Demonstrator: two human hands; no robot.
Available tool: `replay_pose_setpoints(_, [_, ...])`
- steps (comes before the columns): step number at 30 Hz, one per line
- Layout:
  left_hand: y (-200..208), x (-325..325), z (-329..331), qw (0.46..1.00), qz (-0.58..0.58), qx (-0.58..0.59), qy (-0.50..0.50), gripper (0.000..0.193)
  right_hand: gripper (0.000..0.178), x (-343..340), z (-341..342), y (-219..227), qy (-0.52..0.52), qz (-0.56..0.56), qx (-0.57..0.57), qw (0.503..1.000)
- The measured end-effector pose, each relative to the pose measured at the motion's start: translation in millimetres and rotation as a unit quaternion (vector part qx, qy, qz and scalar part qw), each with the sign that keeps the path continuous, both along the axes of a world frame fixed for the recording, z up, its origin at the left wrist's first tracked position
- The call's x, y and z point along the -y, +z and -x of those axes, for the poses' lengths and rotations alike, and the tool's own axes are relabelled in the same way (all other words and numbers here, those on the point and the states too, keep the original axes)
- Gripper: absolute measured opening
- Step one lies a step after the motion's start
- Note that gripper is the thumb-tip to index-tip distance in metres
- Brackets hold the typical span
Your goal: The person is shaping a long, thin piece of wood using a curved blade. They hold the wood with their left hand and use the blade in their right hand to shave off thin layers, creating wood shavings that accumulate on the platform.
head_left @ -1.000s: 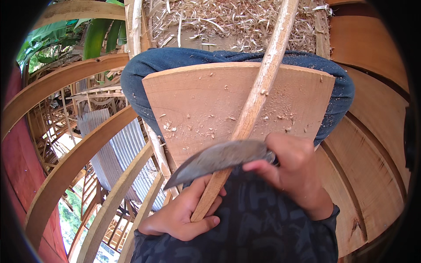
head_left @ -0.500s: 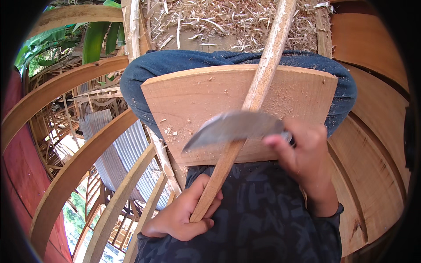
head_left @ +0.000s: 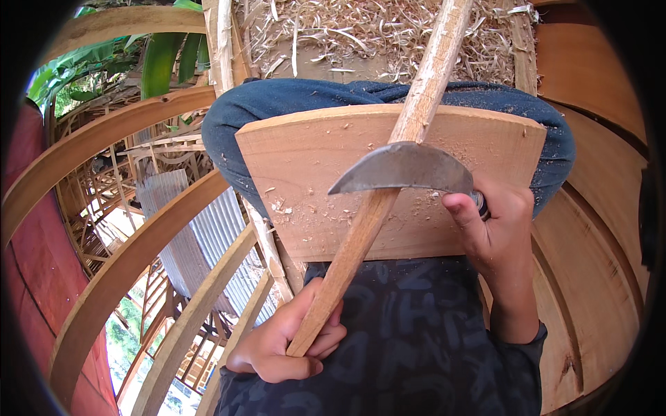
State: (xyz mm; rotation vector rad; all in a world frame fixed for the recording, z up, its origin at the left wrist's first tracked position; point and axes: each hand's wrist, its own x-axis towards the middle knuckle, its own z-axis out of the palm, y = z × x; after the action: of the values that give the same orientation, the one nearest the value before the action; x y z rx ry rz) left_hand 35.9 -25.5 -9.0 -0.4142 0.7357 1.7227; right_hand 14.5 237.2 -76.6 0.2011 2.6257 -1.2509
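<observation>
My left hand [head_left: 295, 340] is closed around the near end of a long wooden pole [head_left: 340, 274], which slants up and away to the right. The pole's near part is smooth and brown; farther off it looks paler and rougher. In my right hand [head_left: 503, 222] is the handle of a curved knife [head_left: 409, 168], mostly hidden by the fingers. The broad grey blade lies across the pole with its tip pointing left. Under both, a flat wooden board [head_left: 305, 156] rests across my lap, with small chips scattered on it.
Curly wood shavings [head_left: 333, 35] cover the planks beyond my knees. Curved wooden ribs [head_left: 132, 249] stand on the left, with corrugated metal sheets [head_left: 215, 222] and stacked sticks below them. Wide planks [head_left: 590, 229] curve along the right side.
The knife and my right hand have moved up and slightly right, farther along the pole. My left hand keeps its hold on the pole's near end. The whole view has shifted slightly.
</observation>
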Motion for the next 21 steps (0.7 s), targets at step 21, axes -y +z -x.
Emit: replay_pose_setpoints(21, [6, 9, -6, 0.992, -0.088, 0.094, 0.006, 0.042, 0.056, 16, -2, 13, 0.042, 0.061, -0.009, 0.997])
